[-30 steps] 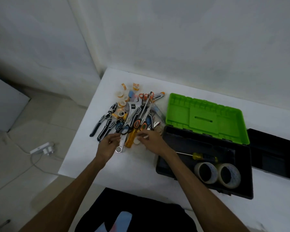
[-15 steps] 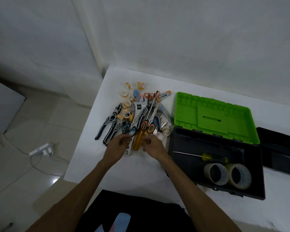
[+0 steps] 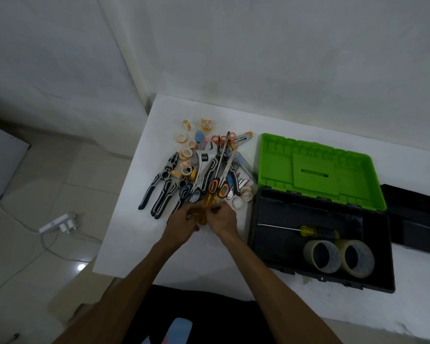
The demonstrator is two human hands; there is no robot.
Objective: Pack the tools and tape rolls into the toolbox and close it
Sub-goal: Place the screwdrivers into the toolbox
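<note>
At centre frame the left hand (image 3: pixel 181 223) and right hand (image 3: pixel 220 219) both curl around an amber-handled screwdriver (image 3: pixel 205 211) at the near edge of the tool pile (image 3: pixel 204 170). Lifting it could drag the overlapping scissors (image 3: pixel 217 186) along. At right, the open toolbox (image 3: pixel 266 234) offers bare floor beside two tape rolls (image 3: pixel 338 258); the table edge (image 3: pixel 114 232) lies left.

Both hands meet at the near edge of a heap of tools: the left hand (image 3: pixel 181 223) and right hand (image 3: pixel 221 218) curl around an amber-handled screwdriver (image 3: pixel 204 214). Right of the right hand, an open black plastic toolbox (image 3: pixel 266 234) with green lid (image 3: pixel 318 170) holds two beige tape rolls (image 3: pixel 338 256).
</note>
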